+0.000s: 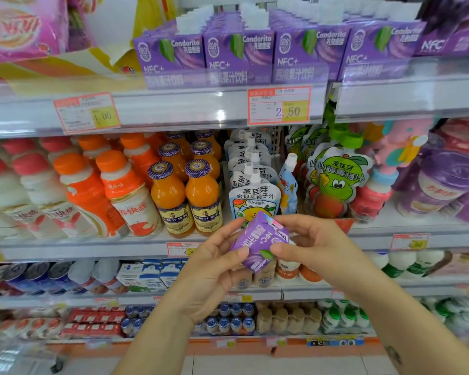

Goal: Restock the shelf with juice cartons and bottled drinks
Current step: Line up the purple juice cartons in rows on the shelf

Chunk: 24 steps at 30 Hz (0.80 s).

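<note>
A small purple juice carton (pixel 260 240) is held tilted, with its print turned sideways, in front of the middle shelf. My left hand (pixel 214 266) grips its left side and my right hand (pixel 309 244) pinches its right side with thumb and fingers. On the top shelf (pixel 173 109) stand rows of the same purple cartons (pixel 238 52), fronts facing out behind a clear rail. A price tag (pixel 279 105) reading 2.50 hangs below them.
The middle shelf holds orange-capped bottles (pixel 114 190), orange juice bottles (pixel 186 196), white spouted pouches (pixel 252 185) and green pouches (pixel 333 182). Purple cups (pixel 441 185) stand at the right. Lower shelves carry milk cartons (pixel 152 274) and small bottles (pixel 228 318). Pink packs (pixel 22 25) sit top left.
</note>
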{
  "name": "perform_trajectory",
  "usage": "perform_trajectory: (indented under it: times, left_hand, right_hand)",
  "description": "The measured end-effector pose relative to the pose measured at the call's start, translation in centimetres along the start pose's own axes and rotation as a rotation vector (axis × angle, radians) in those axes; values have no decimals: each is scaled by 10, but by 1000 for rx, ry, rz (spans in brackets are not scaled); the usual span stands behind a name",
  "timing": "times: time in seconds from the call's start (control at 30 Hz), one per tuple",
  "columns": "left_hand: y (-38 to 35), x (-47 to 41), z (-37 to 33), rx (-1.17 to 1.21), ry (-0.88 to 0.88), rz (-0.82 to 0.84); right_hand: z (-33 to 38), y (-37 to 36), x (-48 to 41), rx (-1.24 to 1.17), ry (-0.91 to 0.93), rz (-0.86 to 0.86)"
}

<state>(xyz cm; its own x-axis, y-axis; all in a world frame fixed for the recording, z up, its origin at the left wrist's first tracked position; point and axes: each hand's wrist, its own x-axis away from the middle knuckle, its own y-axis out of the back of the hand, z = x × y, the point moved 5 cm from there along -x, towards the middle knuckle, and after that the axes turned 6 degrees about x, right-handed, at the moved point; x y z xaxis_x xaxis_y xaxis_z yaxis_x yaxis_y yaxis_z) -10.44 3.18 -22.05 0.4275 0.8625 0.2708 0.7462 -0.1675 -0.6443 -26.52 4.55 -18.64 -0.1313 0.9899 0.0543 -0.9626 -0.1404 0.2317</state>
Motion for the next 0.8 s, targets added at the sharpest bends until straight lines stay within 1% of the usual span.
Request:
perform_trajectory:
  times: [0.1,0.27,0.33,0.43,0.5,0.57,0.6,0.67,0.8]
  left_hand:
    - [4,-1,10,42,101,0]
    - [1,0,29,251,214,50]
    - [0,0,27,303,211,13]
    - [-2,-1,18,288,155,-7]
    - [-2,-4,9,209,72,-9]
    - [-4,-4,-3,40,-5,-21]
    - [-4,-4,-10,-50,-38,-27]
    - [-9,-3,-25,-199,-95,-5]
    - [-29,3,-60,-363,-193,124]
  right_hand:
    - [5,1,-2,66,54,-36]
    - [12,0,0,101,127,-12]
    - [10,0,0,116,108,-19]
    - [6,3,-1,80,75,-27]
    - [0,4,-1,-113,4,17]
    - [-6,1,0,-365,-153,55]
    - [-8,0,-1,-438,-223,54]
    - [-5,1,-3,-490,-285,55]
    - [27,5,-7,-420,-203,100]
